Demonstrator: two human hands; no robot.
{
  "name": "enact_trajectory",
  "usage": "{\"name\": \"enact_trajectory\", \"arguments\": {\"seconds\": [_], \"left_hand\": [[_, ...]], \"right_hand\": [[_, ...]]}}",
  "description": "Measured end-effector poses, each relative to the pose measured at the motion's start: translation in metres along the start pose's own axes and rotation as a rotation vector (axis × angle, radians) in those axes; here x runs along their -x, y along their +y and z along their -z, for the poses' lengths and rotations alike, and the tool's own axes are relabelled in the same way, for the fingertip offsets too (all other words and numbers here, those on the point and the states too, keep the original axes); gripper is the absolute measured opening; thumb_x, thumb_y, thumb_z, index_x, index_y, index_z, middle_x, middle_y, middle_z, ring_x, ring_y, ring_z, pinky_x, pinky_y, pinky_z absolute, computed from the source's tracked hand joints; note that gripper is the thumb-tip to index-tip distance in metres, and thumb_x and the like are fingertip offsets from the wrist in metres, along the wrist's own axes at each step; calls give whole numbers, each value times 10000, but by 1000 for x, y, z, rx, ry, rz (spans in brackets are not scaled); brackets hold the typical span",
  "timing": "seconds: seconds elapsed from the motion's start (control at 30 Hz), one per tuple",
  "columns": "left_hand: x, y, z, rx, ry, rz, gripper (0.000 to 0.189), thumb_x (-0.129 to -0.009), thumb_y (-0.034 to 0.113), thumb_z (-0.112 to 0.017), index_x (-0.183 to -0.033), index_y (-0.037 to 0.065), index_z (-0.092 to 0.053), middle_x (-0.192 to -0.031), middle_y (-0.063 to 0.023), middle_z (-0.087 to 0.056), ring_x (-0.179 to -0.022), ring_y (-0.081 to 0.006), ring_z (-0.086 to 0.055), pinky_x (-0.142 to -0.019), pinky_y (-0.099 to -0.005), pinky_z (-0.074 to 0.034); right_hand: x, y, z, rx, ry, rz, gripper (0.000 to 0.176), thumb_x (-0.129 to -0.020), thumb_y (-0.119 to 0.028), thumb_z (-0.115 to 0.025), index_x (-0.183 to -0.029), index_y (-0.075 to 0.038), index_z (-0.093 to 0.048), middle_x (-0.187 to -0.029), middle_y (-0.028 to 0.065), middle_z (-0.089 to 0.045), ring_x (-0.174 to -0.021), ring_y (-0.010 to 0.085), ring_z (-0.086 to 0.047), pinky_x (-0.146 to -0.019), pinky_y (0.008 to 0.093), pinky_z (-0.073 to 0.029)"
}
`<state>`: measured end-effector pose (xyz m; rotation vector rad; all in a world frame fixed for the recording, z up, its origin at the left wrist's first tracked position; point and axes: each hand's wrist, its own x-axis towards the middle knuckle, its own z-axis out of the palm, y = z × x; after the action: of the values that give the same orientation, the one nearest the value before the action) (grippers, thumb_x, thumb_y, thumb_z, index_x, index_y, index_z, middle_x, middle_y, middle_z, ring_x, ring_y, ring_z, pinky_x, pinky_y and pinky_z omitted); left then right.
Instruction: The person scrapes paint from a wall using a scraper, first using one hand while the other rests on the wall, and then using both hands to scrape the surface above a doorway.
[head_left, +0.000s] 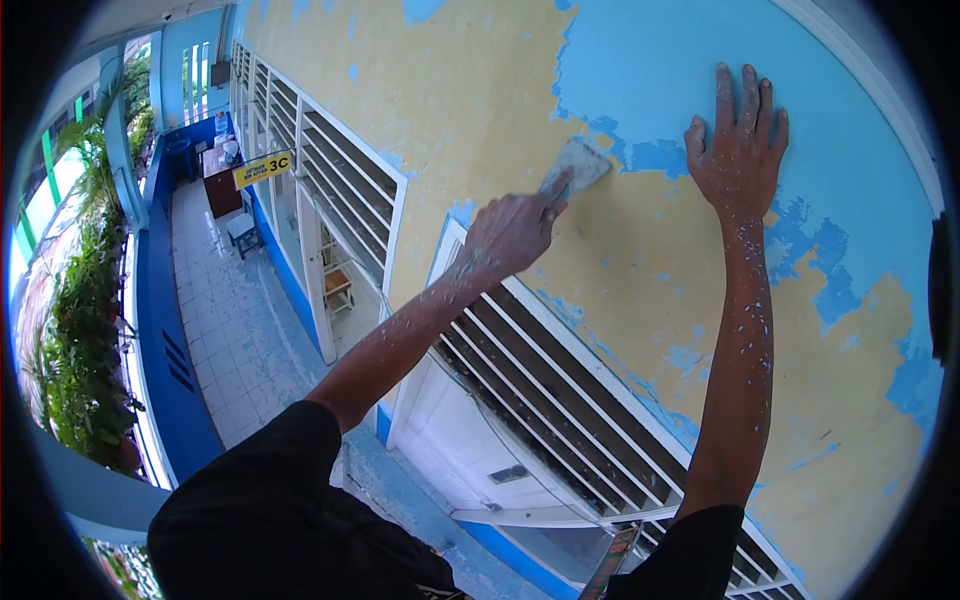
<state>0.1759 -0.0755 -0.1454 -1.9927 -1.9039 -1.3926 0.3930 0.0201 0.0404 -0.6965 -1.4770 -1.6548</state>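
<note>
My left hand (508,232) is wrapped round a putty knife (581,166), its wide blade at the wall (640,235) beside the ragged edge of the light blue paint (640,70). Yellowish surface shows where the paint is gone. To the right, my right hand (738,160) lies on the blue paint, fingers stretched upward and holding nothing. Small paint flakes speckle both forearms. Darker blue patches (655,157) border the paint edge between the two hands.
White-framed louvre openings (560,380) run along the wall below my arms. A yellow sign (263,170) juts out over the tiled walkway (215,310). Farther along stand a brown desk (222,185) and a small stool (243,233). Plants (85,350) line the blue parapet (170,330).
</note>
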Motion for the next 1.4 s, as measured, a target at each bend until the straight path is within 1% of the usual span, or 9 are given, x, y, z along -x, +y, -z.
{"name": "enact_trajectory", "arguments": {"seconds": [0.07,0.2,0.27,0.4,0.6,0.93,1.13,1.23,1.4], "left_hand": [[-18,6,15,-4,57,-15,506,-1075,318,-484,-1568,212,-449,-835,-247,-716,-799,-464,-707,-774,-582,-562],[1,4,10,-51,-46,37,515,-1075,321,-480,-1574,200,-435,-841,-239,-719,-788,-455,-706,-753,-577,-559],[8,-11,-15,-14,24,-37,518,-1076,324,-480,-1575,195,-430,-837,-232,-720,-786,-454,-706,-742,-573,-560],[-15,14,5,-24,73,-49,526,-1075,325,-492,-1581,202,-423,-818,-230,-718,-776,-452,-711,-733,-565,-569],[16,10,-6,-40,-91,-33,527,-1075,307,-501,-1585,211,-413,-836,-222,-721,-799,-432,-718,-707,-573,-556],[19,22,-9,-29,-91,-62,536,-1074,294,-493,-1594,220,-387,-889,-192,-733,-807,-421,-716,-723,-549,-571],[-18,53,2,0,-5,-76,568,-1047,254,-518,-1598,223,-383,-908,-207,-729,-815,-420,-725,-717,-545,-582],[10,44,-3,-23,-101,-49,568,-1044,253,-523,-1595,221,-392,-897,-203,-728,-808,-415,-727,-708,-543,-583],[-1,52,-5,-7,-56,-74,591,-1034,235,-551,-1600,223,-382,-873,-200,-725,-790,-411,-728,-711,-544,-580]], "right_hand": [[0,-2,1,2,-14,-5,658,-945,-365,-628,-1564,-222,-453,-1572,83,-466,-1458,301,-440,-1180,557,-355],[1,-3,4,11,-47,-8,662,-941,-366,-632,-1563,-226,-454,-1580,79,-454,-1459,300,-438,-1182,557,-354],[-1,-2,3,15,-38,-9,656,-946,-363,-626,-1563,-224,-454,-1582,81,-451,-1460,303,-437,-1181,560,-354],[-3,-3,2,3,-25,-1,657,-940,-366,-625,-1557,-214,-457,-1575,92,-454,-1459,308,-433,-1181,563,-350],[-3,-2,5,25,-46,-10,651,-951,-353,-621,-1565,-219,-452,-1580,91,-456,-1465,309,-432,-1172,572,-362],[-3,-3,6,10,-33,9,669,-915,-360,-628,-1542,-184,-474,-1568,118,-463,-1454,327,-435,-1174,574,-344],[-3,-4,5,-3,-34,15,666,-916,-361,-622,-1542,-184,-475,-1567,123,-464,-1452,334,-436,-1173,579,-343],[-1,-3,6,-10,-21,14,665,-918,-364,-619,-1543,-188,-473,-1567,121,-462,-1453,332,-435,-1173,576,-341],[-3,-4,5,-3,-27,0,669,-918,-368,-618,-1546,-193,-468,-1569,117,-458,-1462,321,-427,-1179,575,-331]]}}
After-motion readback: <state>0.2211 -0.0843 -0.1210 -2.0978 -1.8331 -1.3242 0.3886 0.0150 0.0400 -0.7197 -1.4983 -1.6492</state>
